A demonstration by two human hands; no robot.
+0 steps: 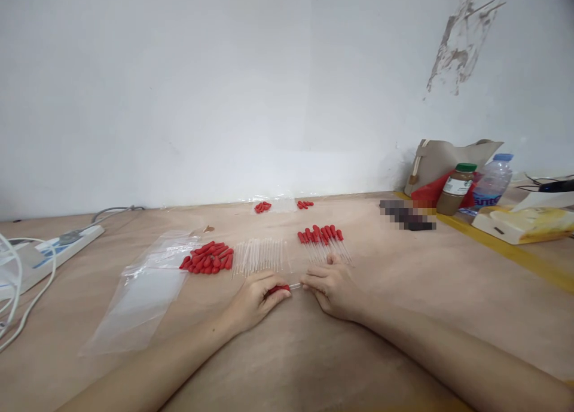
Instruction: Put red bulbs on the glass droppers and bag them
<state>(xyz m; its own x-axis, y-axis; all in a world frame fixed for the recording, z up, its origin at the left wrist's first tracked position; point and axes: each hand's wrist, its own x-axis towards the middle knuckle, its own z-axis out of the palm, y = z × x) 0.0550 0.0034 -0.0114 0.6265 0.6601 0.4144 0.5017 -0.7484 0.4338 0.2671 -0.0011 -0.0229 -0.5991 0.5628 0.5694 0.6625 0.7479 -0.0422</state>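
L hand [260, 295] pinches red bulb [282, 289]; R hand [330, 287] pinches clear tube [295, 286], whose end is at the bulb's mouth, on near side of tube row [260, 256]. Prob. best: person keeps both in line, pushes gently w/o bending.

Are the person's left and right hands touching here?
Apart. The head view shows a gap between the left hand and the right hand, with brown table covering visible there.
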